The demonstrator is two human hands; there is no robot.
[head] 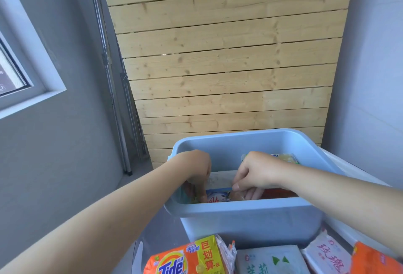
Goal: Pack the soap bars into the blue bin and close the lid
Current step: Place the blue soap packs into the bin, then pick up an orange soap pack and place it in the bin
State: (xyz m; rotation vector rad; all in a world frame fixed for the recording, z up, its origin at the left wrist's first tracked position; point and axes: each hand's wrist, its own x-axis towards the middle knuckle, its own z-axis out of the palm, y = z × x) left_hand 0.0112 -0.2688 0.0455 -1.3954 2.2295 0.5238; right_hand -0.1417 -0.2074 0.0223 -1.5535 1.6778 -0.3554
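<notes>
A wall of pale knotty wooden planks (226,55) fills the room beyond the fingers, flanked by grey walls (65,143); a white-framed window (26,73) sits far to the left of the fingers, and folded metal poles (122,108) lean in the corner between the grey wall and the planks. Below the fingers a pale worktop (157,236) carries everything.

The blue bin (246,219) stands open on the worktop, its walls rising around both hands. A white sheet, perhaps the lid (349,177), lies behind the bin to the right of the fingers; its shape cannot be told.

The left hand (196,171) reaches down into the bin, its fingers (201,195) curled onto a blue-and-white soap bar (218,196) lying on the bin floor. The right hand (257,175) dips in just beside it, fingers curled and pinching the same packet's far end. A red packet (279,193) lies in the bin right of the fingers, a yellow-green one (283,158) behind them.

Nearer than the fingers, outside the bin, lie an orange Tide pack (185,260), a white-and-green soap bar (270,260), a pink-and-white bar (327,254) and an orange packet (377,260).
</notes>
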